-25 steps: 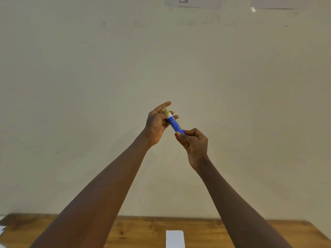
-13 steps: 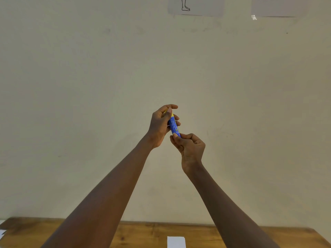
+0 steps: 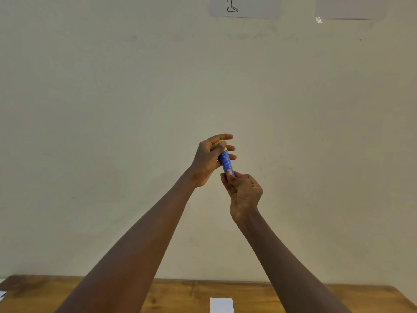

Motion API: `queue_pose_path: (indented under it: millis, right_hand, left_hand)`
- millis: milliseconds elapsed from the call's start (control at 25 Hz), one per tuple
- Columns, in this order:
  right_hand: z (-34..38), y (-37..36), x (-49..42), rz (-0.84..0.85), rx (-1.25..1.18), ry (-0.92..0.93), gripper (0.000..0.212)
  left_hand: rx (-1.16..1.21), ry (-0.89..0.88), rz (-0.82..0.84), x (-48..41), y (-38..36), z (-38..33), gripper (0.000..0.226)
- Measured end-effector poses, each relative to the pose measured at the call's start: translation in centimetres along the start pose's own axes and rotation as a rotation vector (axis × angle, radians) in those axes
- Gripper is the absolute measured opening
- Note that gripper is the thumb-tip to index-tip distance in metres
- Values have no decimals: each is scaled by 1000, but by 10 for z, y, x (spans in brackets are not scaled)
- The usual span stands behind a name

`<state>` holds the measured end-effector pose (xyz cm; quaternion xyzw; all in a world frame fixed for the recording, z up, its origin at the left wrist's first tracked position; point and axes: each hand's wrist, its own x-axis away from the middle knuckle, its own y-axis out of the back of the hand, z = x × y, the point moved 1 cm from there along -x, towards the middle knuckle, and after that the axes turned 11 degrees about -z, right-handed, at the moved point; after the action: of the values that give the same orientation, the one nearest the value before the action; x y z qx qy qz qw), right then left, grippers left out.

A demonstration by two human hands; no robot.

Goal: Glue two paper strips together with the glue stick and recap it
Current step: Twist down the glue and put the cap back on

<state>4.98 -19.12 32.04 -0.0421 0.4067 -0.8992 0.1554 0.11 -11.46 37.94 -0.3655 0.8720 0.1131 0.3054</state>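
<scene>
The blue glue stick [image 3: 226, 162] was held nearly upright in the air in front of the wall [image 3: 112, 109], well above the wooden table [image 3: 180, 294]. Its yellow top [image 3: 218, 142] was gripped by the left hand [image 3: 208, 160], its lower end pinched by the right hand [image 3: 243, 193]. A white paper strip [image 3: 221, 305] was seen lying on the table's near edge.

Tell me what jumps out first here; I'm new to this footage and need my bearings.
Two bare forearms rise to mid-frame, where the left hand wraps the yellow top end of a blue glue stick and the right hand pinches its base. It stands nearly upright before a plain wall. At the bottom edge, a white paper strip lies on the wooden table.
</scene>
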Motion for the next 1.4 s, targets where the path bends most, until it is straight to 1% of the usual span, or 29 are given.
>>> queue_pose_path:
  millis: [120, 240, 320, 400, 480, 640, 760, 840, 1000, 1080, 1200, 1400]
  right_hand:
    - [0, 4, -4, 66, 112, 29, 22]
    - [0, 12, -10, 96, 430, 176, 11]
    - [0, 24, -18, 115, 623, 306, 15]
    - [-2, 40, -27, 134, 797, 378, 18]
    - [-8, 61, -38, 107, 889, 346, 20]
    - [-35, 107, -59, 28, 934, 255, 19]
    - [-67, 152, -81, -65, 1014, 203, 21]
    - [-87, 185, -97, -127, 1079, 161, 19]
    - [-124, 251, -122, -218, 1213, 110, 19]
    - [-140, 279, -130, -227, 1257, 84, 16]
    - [-162, 308, -136, -236, 1327, 45, 17]
    - [-189, 333, -133, -227, 1410, 10, 22]
  left_hand:
    - [2, 40, 30, 6, -5, 5, 33]
    - [-107, 1, 46, 17, -23, 21, 41]
    - [-117, 18, 36, 24, -33, 38, 47]
    - [-149, 45, 50, 30, -40, 57, 54]
    - [-206, 88, 89, 37, -48, 78, 60]
    - [-247, 231, 123, 58, -60, 127, 65]
    - [-337, 342, 91, 75, -49, 177, 65]
    - [-394, 423, 57, 88, -33, 215, 64]
    - [-587, 561, -18, 122, -2, 287, 62]
    - [-667, 615, -17, 140, 7, 315, 62]
    - [-761, 671, 30, 162, 13, 347, 62]
    - [-834, 721, 110, 185, 11, 376, 63]
